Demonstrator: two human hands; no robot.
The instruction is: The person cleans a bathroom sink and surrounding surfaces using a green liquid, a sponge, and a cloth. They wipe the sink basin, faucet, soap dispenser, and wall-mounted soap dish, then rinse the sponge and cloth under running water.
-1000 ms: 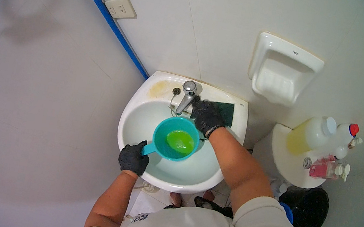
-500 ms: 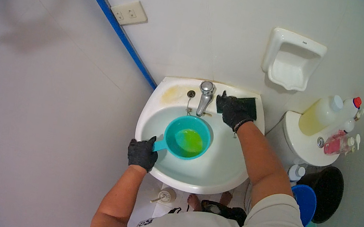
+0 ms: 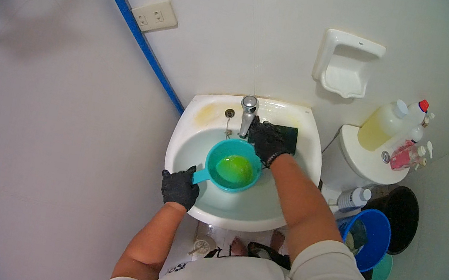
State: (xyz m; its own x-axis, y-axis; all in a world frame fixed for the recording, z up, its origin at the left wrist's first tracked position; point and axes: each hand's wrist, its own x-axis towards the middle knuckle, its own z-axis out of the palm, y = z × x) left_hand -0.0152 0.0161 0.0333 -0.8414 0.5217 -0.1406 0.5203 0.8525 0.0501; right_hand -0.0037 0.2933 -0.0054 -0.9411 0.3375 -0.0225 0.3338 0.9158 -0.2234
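A turquoise dipper with bright yellow-green liquid in it is held over the basin of a white sink. In a black glove, my left hand is closed around the dipper's handle at the sink's left rim. My right hand, gloved too, is closed on a dark green scouring pad, just right of the chrome faucet and by the dipper's far rim. The fingers hide part of the pad.
Yellow stains mark the sink's back ledge, where a drain plug's chain hangs. At right, several bottles, one with pale yellow liquid, stand on a toilet tank. Below are a blue bucket and a black bucket. A soap dish juts from the wall.
My right hand has moved left with the scouring pad, from the right part of the ledge to beside the faucet and dipper. My left hand still grips the handle. The view has shifted slightly.
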